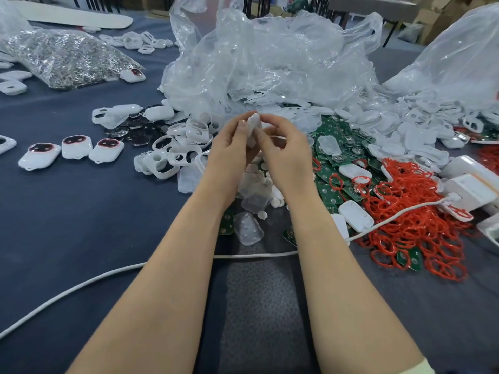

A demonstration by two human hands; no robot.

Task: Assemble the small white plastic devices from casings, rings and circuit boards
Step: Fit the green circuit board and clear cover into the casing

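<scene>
left hand (pixel 229 153) and right hand (pixel 286 157) fingers (pixel 242 128) pinch a white casing (pixel 254 125); squeezed crooked (seam hidden), it could slip onto the worktop (pixel 81 217).

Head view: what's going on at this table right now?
A person is assembling by hand. The left hand and right hand together pinch one white casing piece, held on edge above the table. Heaps of parts lie around: empty casings to the left, green circuit boards and red rings to the right, clear bags behind. Three units with dark, red-rimmed windows sit lined up at far left, looking finished.
</scene>
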